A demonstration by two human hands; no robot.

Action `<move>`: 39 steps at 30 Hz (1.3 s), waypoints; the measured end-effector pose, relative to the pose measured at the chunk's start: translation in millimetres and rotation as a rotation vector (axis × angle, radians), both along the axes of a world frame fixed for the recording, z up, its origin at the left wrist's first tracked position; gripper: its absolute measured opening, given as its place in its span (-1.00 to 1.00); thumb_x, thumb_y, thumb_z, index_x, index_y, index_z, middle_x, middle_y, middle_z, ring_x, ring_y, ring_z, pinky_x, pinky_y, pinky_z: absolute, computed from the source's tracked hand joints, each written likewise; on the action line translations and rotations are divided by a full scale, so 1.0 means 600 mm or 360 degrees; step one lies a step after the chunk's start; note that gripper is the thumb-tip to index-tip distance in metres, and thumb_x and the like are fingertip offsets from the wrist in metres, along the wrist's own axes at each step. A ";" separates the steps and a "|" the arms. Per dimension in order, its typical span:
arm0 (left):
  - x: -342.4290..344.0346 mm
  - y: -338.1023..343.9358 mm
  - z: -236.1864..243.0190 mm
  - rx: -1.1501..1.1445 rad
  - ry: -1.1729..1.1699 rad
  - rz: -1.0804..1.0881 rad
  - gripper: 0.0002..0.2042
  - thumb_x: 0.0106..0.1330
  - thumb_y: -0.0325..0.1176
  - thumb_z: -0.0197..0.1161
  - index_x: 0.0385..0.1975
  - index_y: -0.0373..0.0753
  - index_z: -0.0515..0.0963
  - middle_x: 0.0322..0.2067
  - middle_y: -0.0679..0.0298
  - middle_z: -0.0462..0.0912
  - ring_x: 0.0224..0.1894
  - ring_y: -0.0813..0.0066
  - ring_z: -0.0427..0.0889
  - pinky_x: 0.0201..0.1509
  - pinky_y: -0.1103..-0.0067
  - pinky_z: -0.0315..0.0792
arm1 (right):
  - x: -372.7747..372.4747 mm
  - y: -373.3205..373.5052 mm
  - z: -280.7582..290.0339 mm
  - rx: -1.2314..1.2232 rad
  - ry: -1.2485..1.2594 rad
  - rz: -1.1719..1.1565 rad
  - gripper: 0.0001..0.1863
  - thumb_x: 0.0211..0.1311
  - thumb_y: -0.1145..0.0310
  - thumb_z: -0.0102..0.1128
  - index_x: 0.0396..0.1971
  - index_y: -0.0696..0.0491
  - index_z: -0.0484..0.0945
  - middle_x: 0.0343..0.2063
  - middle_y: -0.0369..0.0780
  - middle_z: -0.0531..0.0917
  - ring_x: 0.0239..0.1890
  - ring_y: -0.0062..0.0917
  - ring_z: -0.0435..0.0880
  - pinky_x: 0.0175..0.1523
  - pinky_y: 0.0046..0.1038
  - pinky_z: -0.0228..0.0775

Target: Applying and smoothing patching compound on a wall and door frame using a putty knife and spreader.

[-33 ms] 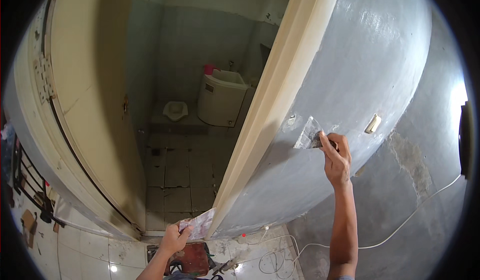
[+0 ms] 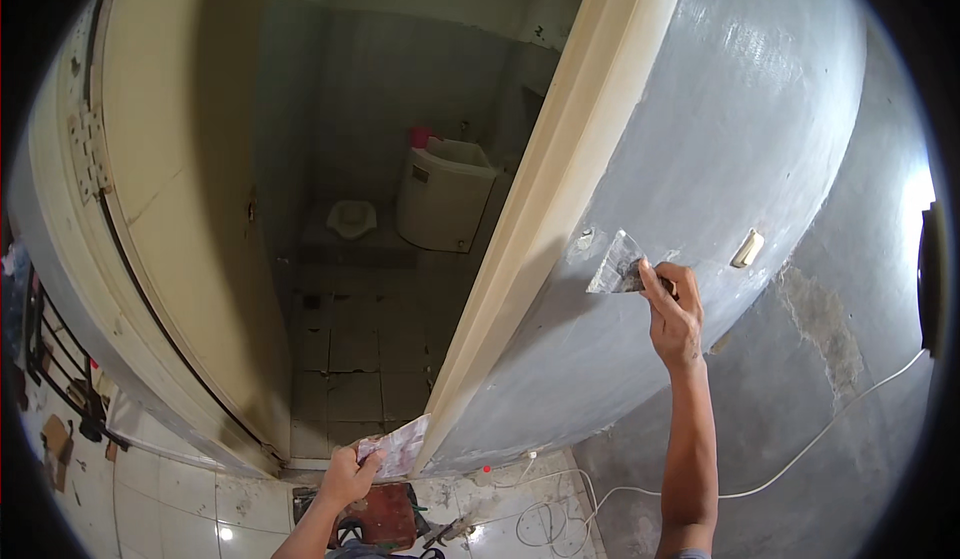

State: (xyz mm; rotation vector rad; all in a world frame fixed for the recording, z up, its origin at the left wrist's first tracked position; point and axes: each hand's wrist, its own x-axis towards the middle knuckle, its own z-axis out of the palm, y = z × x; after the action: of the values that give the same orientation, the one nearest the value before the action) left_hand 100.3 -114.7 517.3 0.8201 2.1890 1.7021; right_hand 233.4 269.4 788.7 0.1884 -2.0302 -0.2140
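On the grey painted wall (image 2: 740, 109), near the left edge where it meets the cream-coloured door frame (image 2: 537, 199), a flat scraper with a flared, smeared metal blade (image 2: 617, 262) is held up by the right hand (image 2: 677, 309). That hand pinches the dark handle, thumb on the near side and fingers curled around it; the blade's wide edge points left toward the frame. Whether the blade touches the wall cannot be told. A small pale patch (image 2: 585, 242) lies just beside the blade's upper corner, and to the right of the hand a cream rectangular wall switch (image 2: 747, 248) is set in the wall.

Low down, by the foot of the frame, the left hand (image 2: 350, 477) grips the left end of a thin, flat, whitish-pink smeared sheet (image 2: 405, 447), thumb on top, with its far end angled up to the right.

Beneath the sheet, on the white tiled floor (image 2: 180, 504), lies a reddish-brown flat panel (image 2: 390, 517). To its right a thin white cable (image 2: 790, 467) loops near the wall's lower edge. Through the doorway stand a pale squat toilet (image 2: 352, 219) and a cream water tub (image 2: 440, 204) with a pink dipper (image 2: 419, 137) at its rim.
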 end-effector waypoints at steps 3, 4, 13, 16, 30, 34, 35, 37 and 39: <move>0.004 0.008 -0.011 0.0045 -0.0055 0.0030 -0.71 0.32 -0.24 0.20 -0.21 -0.41 0.57 -0.51 0.27 0.63 -0.42 0.67 0.51 -0.30 0.58 0.46 | -0.015 0.018 0.017 0.0227 -0.0056 -0.0039 -0.44 -0.07 0.72 0.23 0.00 -0.07 0.63 -0.33 -0.24 0.50 -0.32 -0.39 0.49 -0.27 -0.41 0.41; 0.004 0.011 -0.010 0.0050 -0.0062 0.0028 -0.71 0.32 -0.24 0.20 -0.21 -0.41 0.57 -0.51 0.27 0.63 -0.42 0.67 0.51 -0.30 0.58 0.46 | -0.017 0.019 0.022 0.0233 -0.0062 -0.0041 -0.44 -0.07 0.72 0.23 0.00 -0.07 0.63 -0.33 -0.24 0.50 -0.32 -0.39 0.49 -0.27 -0.41 0.41; 0.004 0.014 -0.016 -0.0036 -0.0134 0.0047 -0.71 0.32 -0.28 0.18 -0.18 -0.43 0.56 -0.45 0.08 0.67 -0.40 0.50 0.56 -0.23 0.49 0.46 | -0.045 0.021 0.039 0.0337 -0.0008 -0.0055 -0.37 -0.14 0.72 0.21 0.00 -0.16 0.63 -0.33 -0.27 0.50 -0.31 -0.41 0.49 -0.22 -0.38 0.41; 0.000 0.014 -0.015 -0.0031 -0.0154 0.0073 -0.71 0.32 -0.29 0.18 -0.17 -0.43 0.56 -0.46 0.10 0.67 -0.41 0.50 0.56 -0.25 0.49 0.47 | -0.047 0.020 0.039 0.0384 0.0011 -0.0088 -0.38 -0.14 0.71 0.22 0.00 -0.16 0.63 -0.32 -0.28 0.51 -0.30 -0.41 0.50 -0.21 -0.37 0.41; -0.016 0.005 -0.023 0.0139 -0.0311 0.0136 -0.74 0.33 -0.30 0.19 -0.18 -0.41 0.55 -0.49 0.32 0.61 -0.46 0.66 0.53 -0.36 0.62 0.47 | 0.011 0.028 0.041 0.0533 0.0085 -0.0390 -0.44 -0.16 0.67 0.23 -0.03 -0.04 0.63 -0.33 -0.25 0.51 -0.30 -0.41 0.53 -0.20 -0.37 0.40; -0.015 0.004 -0.019 0.0153 -0.0412 0.0101 -0.75 0.33 -0.31 0.19 -0.21 -0.41 0.54 -0.48 0.37 0.58 -0.46 0.68 0.52 -0.37 0.62 0.46 | -0.003 -0.019 0.046 0.0488 0.0101 -0.0277 -0.50 -0.13 0.63 0.23 -0.08 -0.06 0.66 -0.37 -0.28 0.51 -0.36 -0.47 0.53 -0.24 -0.41 0.41; -0.013 0.009 -0.012 0.0162 -0.0356 0.0094 -0.80 0.34 -0.33 0.19 -0.29 -0.39 0.52 -0.52 0.38 0.56 -0.48 0.71 0.50 -0.41 0.63 0.46 | -0.010 -0.028 0.051 0.0473 0.0043 -0.0249 -0.50 -0.11 0.62 0.23 -0.07 -0.07 0.65 -0.37 -0.28 0.51 -0.36 -0.49 0.52 -0.25 -0.41 0.40; -0.011 0.015 -0.001 0.0164 -0.0299 0.0076 -0.82 0.34 -0.35 0.18 -0.37 -0.37 0.50 -0.56 0.39 0.53 -0.51 0.73 0.48 -0.45 0.64 0.45 | -0.020 -0.031 0.056 0.0523 0.0029 -0.0259 -0.50 -0.07 0.61 0.21 -0.04 -0.08 0.64 -0.36 -0.30 0.51 -0.36 -0.51 0.51 -0.26 -0.42 0.39; -0.006 0.019 0.009 0.0111 -0.0148 0.0094 -0.83 0.33 -0.35 0.19 -0.37 -0.36 0.50 -0.56 0.40 0.52 -0.51 0.74 0.45 -0.43 0.64 0.43 | -0.027 -0.028 0.059 0.0568 -0.0026 -0.0322 -0.48 -0.05 0.60 0.20 0.00 -0.11 0.63 -0.35 -0.31 0.52 -0.35 -0.51 0.50 -0.28 -0.43 0.36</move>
State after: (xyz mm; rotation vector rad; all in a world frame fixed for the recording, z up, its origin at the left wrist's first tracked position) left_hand 96.4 -103.1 522.6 0.6839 2.1233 1.8157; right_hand 217.0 252.8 824.3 0.2063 -2.0139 -0.7052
